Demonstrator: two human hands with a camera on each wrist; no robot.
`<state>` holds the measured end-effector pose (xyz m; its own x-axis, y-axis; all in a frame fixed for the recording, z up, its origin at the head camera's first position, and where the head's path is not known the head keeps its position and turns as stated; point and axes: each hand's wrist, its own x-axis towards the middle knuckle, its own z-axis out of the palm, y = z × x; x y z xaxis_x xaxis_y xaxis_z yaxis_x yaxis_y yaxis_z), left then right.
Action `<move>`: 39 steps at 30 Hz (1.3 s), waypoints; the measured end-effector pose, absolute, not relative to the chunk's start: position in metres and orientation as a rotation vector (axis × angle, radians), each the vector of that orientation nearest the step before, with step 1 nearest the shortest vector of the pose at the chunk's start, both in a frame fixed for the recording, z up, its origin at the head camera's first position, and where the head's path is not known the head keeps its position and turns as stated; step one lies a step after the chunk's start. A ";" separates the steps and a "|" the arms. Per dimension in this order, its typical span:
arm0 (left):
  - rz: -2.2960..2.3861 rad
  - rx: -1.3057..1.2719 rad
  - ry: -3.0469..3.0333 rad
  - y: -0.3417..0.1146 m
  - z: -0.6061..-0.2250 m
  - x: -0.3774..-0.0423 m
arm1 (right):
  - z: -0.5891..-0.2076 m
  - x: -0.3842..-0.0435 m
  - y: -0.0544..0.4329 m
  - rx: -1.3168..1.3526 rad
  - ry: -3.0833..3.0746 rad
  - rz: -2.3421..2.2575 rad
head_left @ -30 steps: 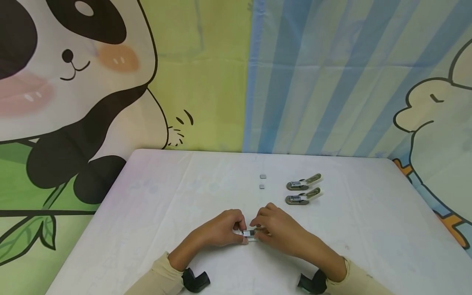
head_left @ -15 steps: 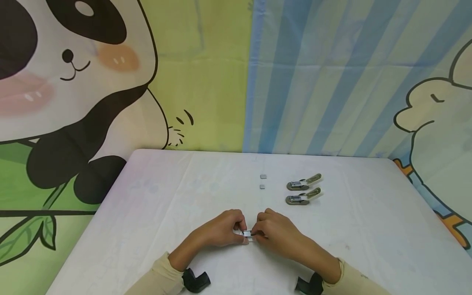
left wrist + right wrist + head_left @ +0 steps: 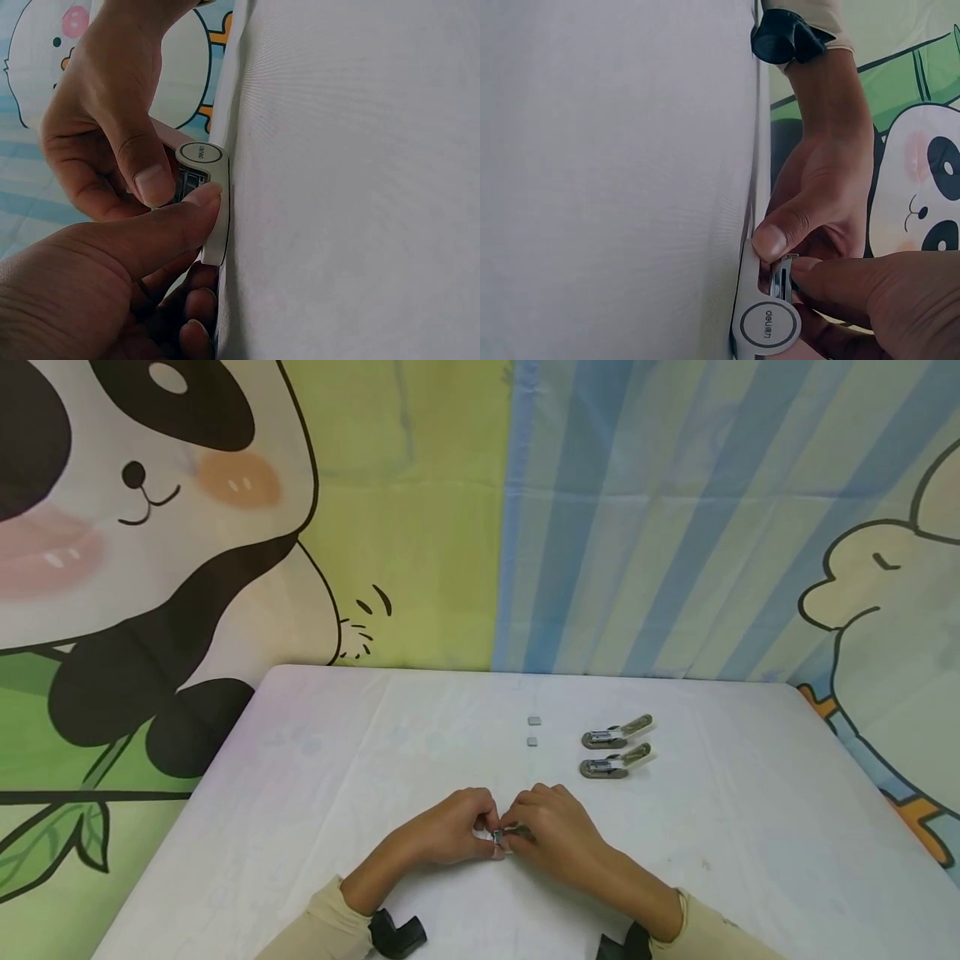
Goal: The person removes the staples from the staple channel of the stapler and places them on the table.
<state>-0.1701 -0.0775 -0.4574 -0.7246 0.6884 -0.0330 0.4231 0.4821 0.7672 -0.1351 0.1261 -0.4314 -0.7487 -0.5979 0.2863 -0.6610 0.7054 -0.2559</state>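
A small pale stapler (image 3: 750, 300) with a round, lettered end lies between the two hands, close above the white cloth. My left hand (image 3: 456, 828) grips its base, the thumb (image 3: 201, 201) pressing along the side. From the right, my right hand (image 3: 558, 828) pinches at the stapler's metal staple channel (image 3: 782, 279) with thumb and finger. In the head view fingers cover most of the stapler; a dark lever end pokes out by the right fingers. Whether a staple strip sits in the channel is hidden.
Two more staplers, an upper one (image 3: 617, 732) and a lower one (image 3: 615, 762), lie with tops raised at back right. Left of them are two small grey blocks, resembling staple strips: one farther (image 3: 534, 721), one nearer (image 3: 532, 742). Behind the white table (image 3: 337, 760) hangs a printed curtain (image 3: 420, 527).
My right hand has slid left along the stapler, closer to my left fingers, covering more of the metal channel. The left hand keeps its grip in nearly the same spot.
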 end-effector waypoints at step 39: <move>1.113 0.964 2.384 -0.076 -0.459 -0.173 | -0.415 -0.158 0.152 0.885 -2.710 1.281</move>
